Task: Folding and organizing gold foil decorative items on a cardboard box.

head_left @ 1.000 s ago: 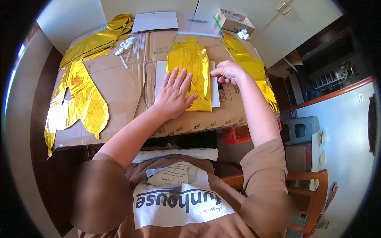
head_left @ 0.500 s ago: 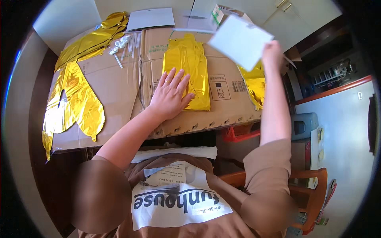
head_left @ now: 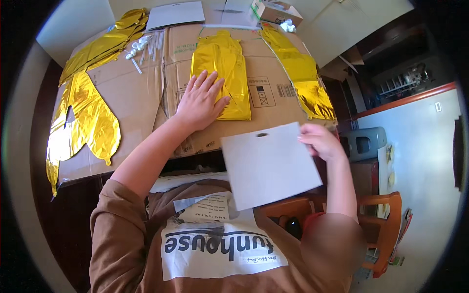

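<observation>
My left hand (head_left: 201, 100) lies flat with its fingers spread on a folded gold foil balloon (head_left: 220, 61) at the middle of the cardboard surface. Between the fingers and thumb of my right hand (head_left: 320, 141) is the upper right edge of a white card (head_left: 271, 166) with a small dark hanging slot. The card hangs in front of the cardboard's near edge, over my lap. To the right of the folded balloon lies a long strip of gold foil (head_left: 295, 68). Another gold foil balloon (head_left: 97, 119) spreads along the left side, its tip over the near edge.
Flattened cardboard (head_left: 141, 93) covers the table. Clear straws (head_left: 155, 46) and white curled pieces (head_left: 138, 45) lie at the far left. A white board (head_left: 176, 15) and an open box (head_left: 276, 12) stand at the back. A wooden chair (head_left: 386, 215) is at my right.
My right hand has brought the white card from the far right down toward me, uncovering the right-hand foil strip. My left hand stays on the folded balloon.
</observation>
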Available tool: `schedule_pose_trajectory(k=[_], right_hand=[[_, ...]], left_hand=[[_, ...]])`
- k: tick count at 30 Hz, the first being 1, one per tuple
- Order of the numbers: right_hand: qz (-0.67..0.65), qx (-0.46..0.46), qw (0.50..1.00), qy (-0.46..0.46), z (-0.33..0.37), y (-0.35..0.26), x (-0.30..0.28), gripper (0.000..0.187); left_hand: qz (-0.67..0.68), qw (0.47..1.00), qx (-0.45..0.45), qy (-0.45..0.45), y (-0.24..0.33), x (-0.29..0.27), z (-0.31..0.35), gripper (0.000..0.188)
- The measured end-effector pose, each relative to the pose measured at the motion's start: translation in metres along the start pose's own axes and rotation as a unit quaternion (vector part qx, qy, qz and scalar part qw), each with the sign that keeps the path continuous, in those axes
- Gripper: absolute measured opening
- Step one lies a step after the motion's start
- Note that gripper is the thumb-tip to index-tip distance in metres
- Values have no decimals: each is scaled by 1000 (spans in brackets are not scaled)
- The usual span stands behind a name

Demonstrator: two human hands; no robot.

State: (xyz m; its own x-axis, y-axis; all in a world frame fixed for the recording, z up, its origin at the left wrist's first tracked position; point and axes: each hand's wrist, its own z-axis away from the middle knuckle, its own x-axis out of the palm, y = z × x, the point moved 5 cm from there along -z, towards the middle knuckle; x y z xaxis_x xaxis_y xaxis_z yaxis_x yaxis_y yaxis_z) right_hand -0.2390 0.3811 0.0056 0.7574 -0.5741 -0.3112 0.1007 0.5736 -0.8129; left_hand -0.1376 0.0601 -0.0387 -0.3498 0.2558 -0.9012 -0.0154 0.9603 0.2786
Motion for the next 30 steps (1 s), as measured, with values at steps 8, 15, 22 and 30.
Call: schedule_pose_trajectory(k=[8,15,22,30], right_hand=[[31,12,996,79,-114,-32,51,10],[174,-126,948,234,-91,-68,73,21],[407,-417,771,257,-16,-55,133,57],[496,-309,792,175,-35,-27,147,76]], left_hand=[[-11,1000,2,-13,3,-1,0,59],[8,999,21,28,18,-5,20,57],[132,984,37,113,22,-36,33,43],[156,981,113,4,-7,-66,56,38]])
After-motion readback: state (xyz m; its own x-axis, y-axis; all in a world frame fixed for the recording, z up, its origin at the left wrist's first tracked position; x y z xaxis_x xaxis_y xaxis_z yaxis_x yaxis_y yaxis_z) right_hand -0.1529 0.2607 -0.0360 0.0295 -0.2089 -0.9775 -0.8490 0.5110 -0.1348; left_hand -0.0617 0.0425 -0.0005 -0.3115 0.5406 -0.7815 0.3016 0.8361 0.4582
